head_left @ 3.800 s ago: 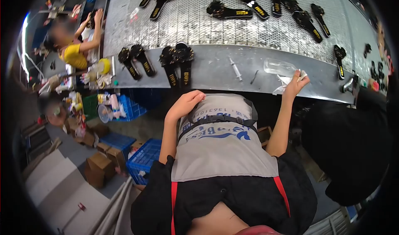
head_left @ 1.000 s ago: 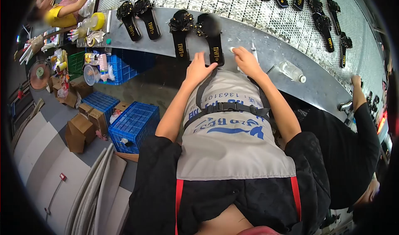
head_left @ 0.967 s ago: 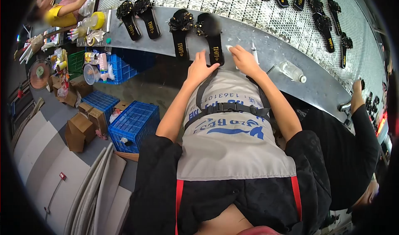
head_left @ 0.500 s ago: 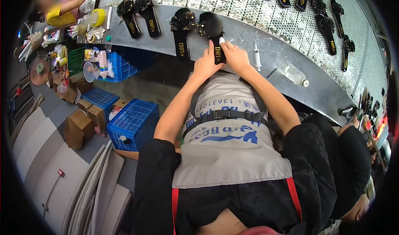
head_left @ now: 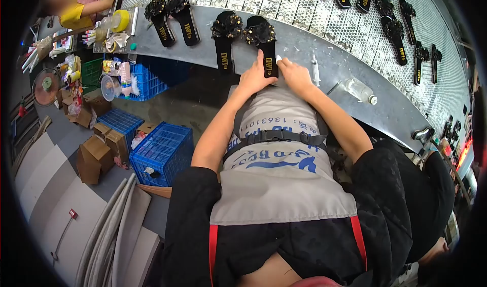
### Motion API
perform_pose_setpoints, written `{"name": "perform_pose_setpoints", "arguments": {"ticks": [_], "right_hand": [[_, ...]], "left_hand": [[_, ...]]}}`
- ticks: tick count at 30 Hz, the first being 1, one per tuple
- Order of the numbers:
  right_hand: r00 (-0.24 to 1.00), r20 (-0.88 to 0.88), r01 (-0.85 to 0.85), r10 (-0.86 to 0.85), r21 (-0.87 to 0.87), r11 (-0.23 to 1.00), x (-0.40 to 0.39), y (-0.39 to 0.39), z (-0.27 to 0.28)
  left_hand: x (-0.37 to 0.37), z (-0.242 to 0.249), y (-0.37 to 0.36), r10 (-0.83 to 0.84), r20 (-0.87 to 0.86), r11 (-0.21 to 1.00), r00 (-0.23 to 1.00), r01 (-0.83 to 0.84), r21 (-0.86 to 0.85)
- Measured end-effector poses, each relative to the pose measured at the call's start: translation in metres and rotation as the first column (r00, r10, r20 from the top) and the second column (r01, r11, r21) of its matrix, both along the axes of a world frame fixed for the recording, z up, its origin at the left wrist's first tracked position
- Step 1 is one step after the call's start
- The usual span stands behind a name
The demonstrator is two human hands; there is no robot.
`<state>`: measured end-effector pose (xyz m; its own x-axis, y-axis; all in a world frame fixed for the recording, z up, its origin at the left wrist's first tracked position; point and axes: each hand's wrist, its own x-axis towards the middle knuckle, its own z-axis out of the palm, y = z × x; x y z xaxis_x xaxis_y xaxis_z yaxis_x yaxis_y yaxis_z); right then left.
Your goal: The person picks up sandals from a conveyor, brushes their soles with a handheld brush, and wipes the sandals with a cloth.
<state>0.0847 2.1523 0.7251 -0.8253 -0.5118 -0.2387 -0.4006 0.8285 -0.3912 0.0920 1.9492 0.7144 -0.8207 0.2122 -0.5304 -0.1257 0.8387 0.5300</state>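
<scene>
A black slipper (head_left: 270,59) with a ruffled, gold-dotted bow and gold lettering lies at the near edge of the metal bench. My left hand (head_left: 255,78) is closed around its heel end, forefinger along the left side and thumb across the heel. On the right, my right hand (head_left: 296,76) has its fingers bent against the slipper's edge; a white covering shows at one fingertip. Just left stands a matching slipper (head_left: 223,48), untouched. A syringe (head_left: 315,70) lies right of my right hand, near a clear bottle (head_left: 358,91) on its side.
Another pair of slippers (head_left: 187,29) sits farther left on the bench (head_left: 203,18). More slippers (head_left: 398,47) rest on the perforated metal surface (head_left: 324,23) beyond. Blue crates (head_left: 161,152) and cardboard boxes (head_left: 94,158) occupy the floor at left. A person in yellow (head_left: 76,10) is at far left, another in black at right.
My right hand has slid back toward me and to the right, off the slipper's top to its side. My left hand keeps its grip. Slippers on the perforated surface at right have shifted.
</scene>
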Motion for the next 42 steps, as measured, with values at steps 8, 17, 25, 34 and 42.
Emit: {"name": "perform_pose_setpoints", "arguments": {"ticks": [8,17,25,34,42], "right_hand": [[0.997,-0.048,-0.064,0.061,-0.072,0.995,0.001,-0.004,0.022],[0.987,-0.023,-0.158,0.157,-0.046,0.986,-0.026,0.017,0.018],[0.965,-0.010,-0.263,0.262,-0.019,0.965,-0.043,0.023,0.025],[0.979,0.001,-0.206,0.206,-0.024,0.978,-0.046,0.010,0.022],[0.974,0.111,-0.190,0.197,-0.070,0.979,0.016,0.056,0.034]], "left_hand": [[-0.009,0.021,0.001,-0.030,0.119,0.999,0.993,0.032,-0.021],[-0.004,0.021,-0.002,-0.016,0.091,1.000,0.996,0.014,0.018],[0.001,0.016,-0.005,-0.010,0.055,1.000,0.998,0.008,0.024],[0.002,0.021,-0.005,0.003,0.056,1.000,0.998,-0.005,0.029],[0.000,0.026,-0.002,-0.015,0.047,1.000,0.999,0.015,0.002]]}}
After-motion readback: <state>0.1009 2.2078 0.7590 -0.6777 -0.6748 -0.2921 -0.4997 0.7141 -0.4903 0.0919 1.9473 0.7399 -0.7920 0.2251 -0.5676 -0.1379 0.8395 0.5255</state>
